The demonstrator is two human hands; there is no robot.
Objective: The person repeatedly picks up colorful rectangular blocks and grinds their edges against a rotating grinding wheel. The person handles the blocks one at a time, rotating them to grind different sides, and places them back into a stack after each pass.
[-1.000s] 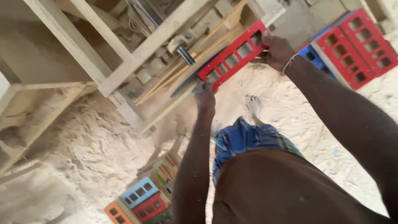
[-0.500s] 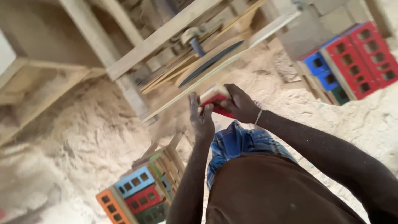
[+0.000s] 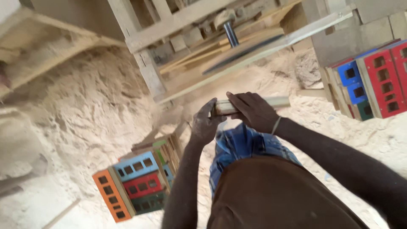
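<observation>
While both hands grip it, I log the pale wood strip (image 3: 250, 105) at waist height, clear of the saw bench (image 3: 237, 59): left hand (image 3: 206, 124) clasps its near end, right hand (image 3: 253, 111) wraps the middle. Painted slotted pieces (image 3: 135, 182) stand stacked on sawdust (image 3: 76, 110) at left, more at right (image 3: 373, 80); by my read, this strip isn't yet stacked.

Both arms reach forward to mid-frame. The left hand (image 3: 206, 124) curls its fingers upward, and the right hand (image 3: 253, 111) closes palm-down just beside it, wrist bent.
</observation>
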